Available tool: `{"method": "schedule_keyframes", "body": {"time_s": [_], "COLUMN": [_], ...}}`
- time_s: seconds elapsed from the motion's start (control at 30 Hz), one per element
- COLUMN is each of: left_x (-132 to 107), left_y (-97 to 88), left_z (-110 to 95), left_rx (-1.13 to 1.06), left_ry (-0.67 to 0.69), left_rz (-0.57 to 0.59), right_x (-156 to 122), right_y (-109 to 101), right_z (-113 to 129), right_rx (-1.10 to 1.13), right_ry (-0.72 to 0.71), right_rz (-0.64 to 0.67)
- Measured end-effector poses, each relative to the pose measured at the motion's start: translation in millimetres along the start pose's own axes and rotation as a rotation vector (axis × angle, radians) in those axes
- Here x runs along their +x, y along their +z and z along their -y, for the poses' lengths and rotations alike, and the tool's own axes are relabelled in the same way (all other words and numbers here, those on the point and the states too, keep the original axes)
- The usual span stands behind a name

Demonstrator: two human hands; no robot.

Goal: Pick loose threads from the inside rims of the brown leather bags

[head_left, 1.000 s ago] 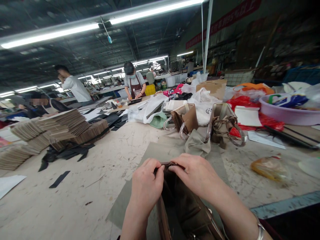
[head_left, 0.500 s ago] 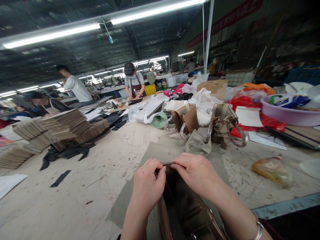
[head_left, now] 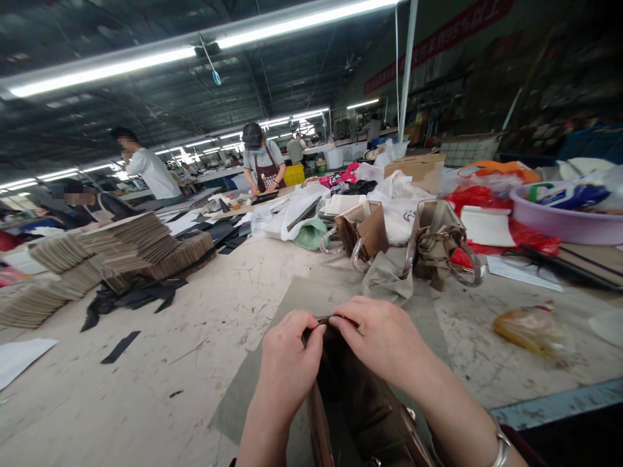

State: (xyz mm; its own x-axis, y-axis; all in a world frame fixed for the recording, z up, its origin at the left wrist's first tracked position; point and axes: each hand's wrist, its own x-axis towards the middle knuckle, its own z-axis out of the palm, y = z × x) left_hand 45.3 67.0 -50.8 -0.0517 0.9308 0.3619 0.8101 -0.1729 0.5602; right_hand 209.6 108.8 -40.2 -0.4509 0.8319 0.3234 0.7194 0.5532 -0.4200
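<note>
A brown handbag (head_left: pixel 363 408) stands open at the bottom of the head view, its dark lining showing and its lower part cut off by the frame. My left hand (head_left: pixel 291 353) pinches the far end of its top edge between thumb and fingers. Close beside it, my right hand (head_left: pixel 384 334) grips the same edge from the other side, thumb inside the opening. Both hands are closed on the rim. Under the bag lies a grey-green cloth sheet (head_left: pixel 253 383) on the worktable (head_left: pixel 160 383).
Two more brown bags, one boxy (head_left: pixel 370 227) and one with bunched straps (head_left: pixel 438 246), stand ahead. Stacked brown panels (head_left: pixel 131 246) are at left with black strips (head_left: pixel 121 347). At right are a purple basin (head_left: pixel 574 217) and a yellowish plastic bag (head_left: pixel 525 327). Several people work beyond.
My right hand has shifted slightly left along the bag's rim, closer to my left hand. The view has moved a little; both hands keep their hold.
</note>
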Motion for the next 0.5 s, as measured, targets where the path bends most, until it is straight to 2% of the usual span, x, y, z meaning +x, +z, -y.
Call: {"method": "schedule_keyframes", "body": {"time_s": [0.1,0.23,0.3,0.5], "left_x": [-1.3,-2.1,-1.6,0.3], "left_y": [-4.6,-12.2,-16.0,-24.8], "left_z": [-1.2,2.1,5.0,6.6], "left_rx": [-0.101,-0.306,-0.279,-0.100], "left_ry": [-0.030,-0.166,-0.186,-0.120], "left_rz": [0.059,0.076,0.085,0.143], "right_x": [1.4,0.7,-0.2,-1.2], "right_y": [-1.6,-3.7,-3.9,-3.4], "right_z": [0.0,0.1,0.2,0.8], "right_rx": [-0.023,-0.034,-0.032,-0.041], "right_ry": [0.029,0.057,0.051,0.045], "right_rz": [0.000,0.006,0.003,0.005]}}
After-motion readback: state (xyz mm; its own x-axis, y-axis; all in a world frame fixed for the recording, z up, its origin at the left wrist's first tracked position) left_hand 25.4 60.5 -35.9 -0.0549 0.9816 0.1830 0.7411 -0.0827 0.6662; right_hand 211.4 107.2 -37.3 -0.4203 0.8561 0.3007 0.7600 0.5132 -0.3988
